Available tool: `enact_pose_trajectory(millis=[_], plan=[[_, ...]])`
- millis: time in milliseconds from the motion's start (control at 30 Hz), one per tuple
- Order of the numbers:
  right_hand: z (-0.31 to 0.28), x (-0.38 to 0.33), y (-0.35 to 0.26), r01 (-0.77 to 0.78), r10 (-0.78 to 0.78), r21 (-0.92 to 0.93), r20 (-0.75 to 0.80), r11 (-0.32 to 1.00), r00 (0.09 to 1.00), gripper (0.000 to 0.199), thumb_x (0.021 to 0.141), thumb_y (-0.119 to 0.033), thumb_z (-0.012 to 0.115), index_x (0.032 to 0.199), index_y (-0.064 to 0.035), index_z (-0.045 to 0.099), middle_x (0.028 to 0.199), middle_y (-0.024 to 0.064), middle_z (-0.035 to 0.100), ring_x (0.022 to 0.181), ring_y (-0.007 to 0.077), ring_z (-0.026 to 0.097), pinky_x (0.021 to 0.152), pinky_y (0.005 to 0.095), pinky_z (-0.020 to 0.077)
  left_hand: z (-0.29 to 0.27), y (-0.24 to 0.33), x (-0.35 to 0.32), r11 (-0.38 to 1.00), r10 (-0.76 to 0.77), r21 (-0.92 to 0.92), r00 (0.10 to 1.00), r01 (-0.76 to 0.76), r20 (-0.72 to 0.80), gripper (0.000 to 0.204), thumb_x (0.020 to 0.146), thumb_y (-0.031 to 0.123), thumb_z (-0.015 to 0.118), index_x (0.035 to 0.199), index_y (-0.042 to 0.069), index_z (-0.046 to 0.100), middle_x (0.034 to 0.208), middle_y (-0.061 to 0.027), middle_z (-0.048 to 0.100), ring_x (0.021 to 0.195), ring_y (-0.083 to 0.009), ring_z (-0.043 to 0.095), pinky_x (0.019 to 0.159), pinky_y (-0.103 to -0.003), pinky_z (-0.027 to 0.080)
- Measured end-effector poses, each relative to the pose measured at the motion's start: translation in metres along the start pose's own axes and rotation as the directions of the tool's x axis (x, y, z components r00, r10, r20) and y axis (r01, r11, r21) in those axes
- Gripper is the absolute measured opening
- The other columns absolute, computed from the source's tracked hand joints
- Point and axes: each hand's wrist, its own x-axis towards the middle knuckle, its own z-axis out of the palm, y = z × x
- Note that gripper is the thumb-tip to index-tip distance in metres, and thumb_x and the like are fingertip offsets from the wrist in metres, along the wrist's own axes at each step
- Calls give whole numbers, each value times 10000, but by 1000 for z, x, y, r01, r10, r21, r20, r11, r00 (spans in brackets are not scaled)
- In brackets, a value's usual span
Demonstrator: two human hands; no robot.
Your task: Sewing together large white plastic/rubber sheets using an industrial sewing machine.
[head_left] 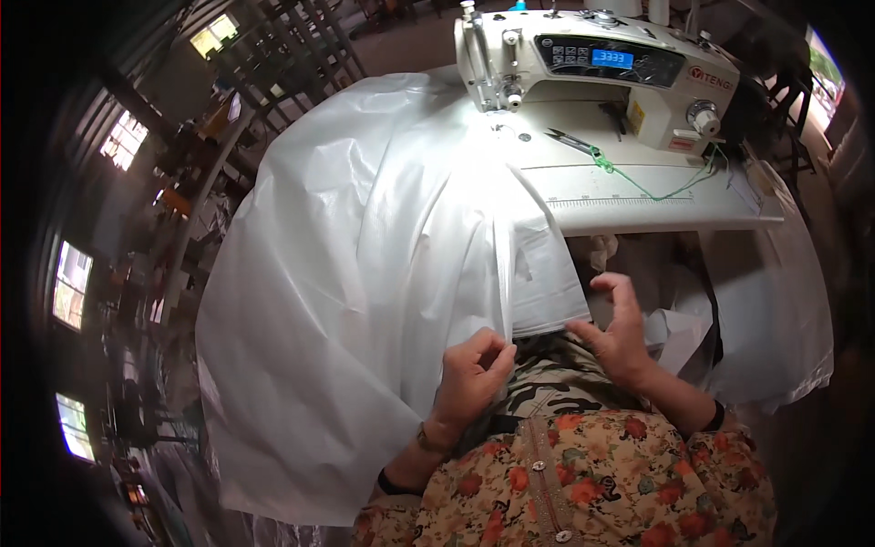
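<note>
A large sheet of shiny white fabric point(328, 273) spreads over the left of the sewing table and hangs down toward my lap. Its far part runs up to the needle area of a white sewing machine point(629, 55), brightly lit by the lamp. My left hand point(471, 376) pinches a folded edge of the fabric between thumb and fingertips. Just right of it, my right hand point(620, 337) has thumb and forefinger spread, its thumb near the corner of a fabric flap point(547, 283). Nothing shows between the fingers of that hand.
Thread snips point(572, 141) tied to a green cord point(647, 187) lie on the machine bed, right of the needle. A ruler scale point(620, 199) runs along the table's front edge. More white material point(766, 301) hangs at the right. Metal racks point(301, 55) stand behind.
</note>
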Motion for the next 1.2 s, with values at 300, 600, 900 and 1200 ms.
enact_pose_trajectory(millis=[300,600,900,1200], plan=[[32,6,-10,82,-160,392,171,916,972,82,852,12,632,900,-4,567,769,121,509,676,275,541,626,343,448,6,-3,-4,991,-42,-127,999,40,-10,101,920,59,641,964,-31,650,715,53,584,651,0,478,570,-188,394],[52,7,-21,482,-496,118,201,868,845,269,723,-42,705,977,-55,617,821,81,581,731,265,581,655,366,450,9,-13,-8,908,-155,-396,988,139,-8,283,925,43,607,1188,-60,612,729,82,523,640,12,440,567,-171,359],[51,6,-24,631,-624,44,213,775,752,299,720,-97,665,1003,-7,630,855,79,584,769,252,595,763,383,474,-1,-14,3,808,-234,-539,969,240,82,177,965,99,571,1059,-44,617,770,50,562,678,-8,502,579,-185,402],[55,25,0,182,-277,409,187,894,943,227,881,-100,620,1062,35,620,899,141,631,794,255,638,769,369,514,-5,-3,17,853,-259,-495,957,164,-129,112,963,105,600,948,-3,619,767,26,592,642,-7,506,532,-181,390]])
